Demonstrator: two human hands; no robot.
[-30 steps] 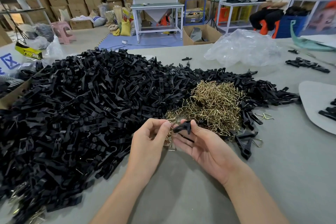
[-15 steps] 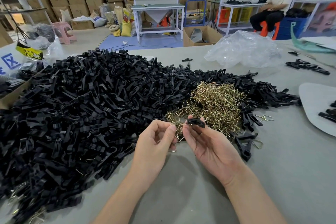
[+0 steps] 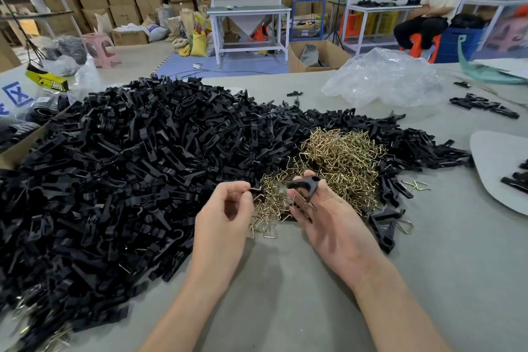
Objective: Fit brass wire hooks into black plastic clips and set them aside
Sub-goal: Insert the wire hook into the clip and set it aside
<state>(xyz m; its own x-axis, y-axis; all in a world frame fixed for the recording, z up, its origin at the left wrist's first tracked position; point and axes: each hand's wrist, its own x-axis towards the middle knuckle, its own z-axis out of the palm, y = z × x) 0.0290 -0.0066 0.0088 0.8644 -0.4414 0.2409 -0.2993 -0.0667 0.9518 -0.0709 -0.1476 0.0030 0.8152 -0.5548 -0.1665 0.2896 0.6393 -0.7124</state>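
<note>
My right hand (image 3: 333,226) lies palm up and holds a black plastic clip (image 3: 304,184) between thumb and fingertips. My left hand (image 3: 223,217) is curled and pinches a brass wire hook (image 3: 257,194) a short gap left of the clip. Both hands hover over the near edge of a heap of brass hooks (image 3: 340,160). A large pile of black clips (image 3: 120,174) spreads across the left and middle of the grey table (image 3: 285,294).
A few clips with hooks fitted (image 3: 385,230) lie right of my right hand. A crumpled clear plastic bag (image 3: 385,77) sits at the back right, a white board (image 3: 497,168) with clips at the right edge. A seated person (image 3: 431,8) is far behind.
My hands have drawn slightly apart. The right hand has turned the black clip upright at its fingertips, and the left hand has lifted a hook out of the heap.
</note>
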